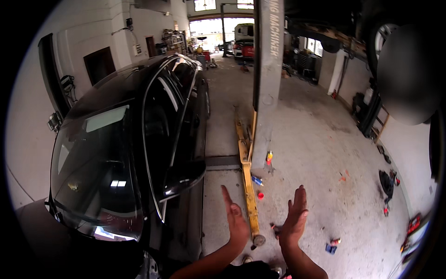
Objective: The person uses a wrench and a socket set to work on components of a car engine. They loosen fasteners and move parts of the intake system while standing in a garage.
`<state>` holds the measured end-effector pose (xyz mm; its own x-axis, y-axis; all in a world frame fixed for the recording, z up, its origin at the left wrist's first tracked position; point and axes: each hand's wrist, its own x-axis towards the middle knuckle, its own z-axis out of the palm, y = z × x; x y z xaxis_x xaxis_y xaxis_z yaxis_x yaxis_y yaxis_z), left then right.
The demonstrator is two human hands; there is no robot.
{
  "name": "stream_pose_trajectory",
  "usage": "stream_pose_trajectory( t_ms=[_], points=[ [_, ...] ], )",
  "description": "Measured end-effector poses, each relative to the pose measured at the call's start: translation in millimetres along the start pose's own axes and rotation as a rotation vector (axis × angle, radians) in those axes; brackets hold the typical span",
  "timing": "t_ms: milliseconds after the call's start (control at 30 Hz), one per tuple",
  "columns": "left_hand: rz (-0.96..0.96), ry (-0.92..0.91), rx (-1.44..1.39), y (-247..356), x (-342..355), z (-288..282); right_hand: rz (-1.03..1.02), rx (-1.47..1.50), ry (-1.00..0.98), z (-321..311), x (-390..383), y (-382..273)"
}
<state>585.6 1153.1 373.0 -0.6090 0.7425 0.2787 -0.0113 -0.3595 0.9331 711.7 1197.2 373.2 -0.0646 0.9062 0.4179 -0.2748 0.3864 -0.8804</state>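
My left hand [237, 222] is raised at the lower middle with its fingers straight and nothing in it. To its right, my right hand [293, 223] is also up, palm turned inward, fingers stretched and holding nothing. A gap separates the two hands, and the yellow lift arm [251, 200] shows between them, lower down by the floor. Left of my left hand stands a black car [160, 125], its side mirror [185, 178] the nearest part. Neither hand touches anything.
A grey lift post [268, 83] rises ahead. A blue can [257, 180], a red cap [260, 195] and a yellow bottle [269, 157] are by its foot. Small parts lie on the floor [320, 162] at right. A raised vehicle's wheel [382, 37] hangs upper right.
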Motion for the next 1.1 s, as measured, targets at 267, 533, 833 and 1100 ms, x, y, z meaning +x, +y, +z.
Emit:
stream_pose_trajectory(
  t_ms=[267, 533, 833, 1100],
  points=[
    [0.045, 0.182, -0.113, -62.2, 189.0, -76.6, 0.255, 0.009, -0.906, 177.2, 170.3, 83.2],
    [0.005, -0.094, 0.231, -59.5, 421.9, -110.5, -0.102, 0.065, -1.367, 290.4, 398.6, 241.4],
    [0.337, -0.057, 0.489, -174.9, 811.0, -40.9, -0.221, 0.390, -0.710, 443.8, 680.2, 430.2],
    [0.028, -0.164, 0.488, -262.0, 1111.8, 2.6, -0.378, 0.602, -0.701, 602.7, 989.8, 510.8]
  ],
)
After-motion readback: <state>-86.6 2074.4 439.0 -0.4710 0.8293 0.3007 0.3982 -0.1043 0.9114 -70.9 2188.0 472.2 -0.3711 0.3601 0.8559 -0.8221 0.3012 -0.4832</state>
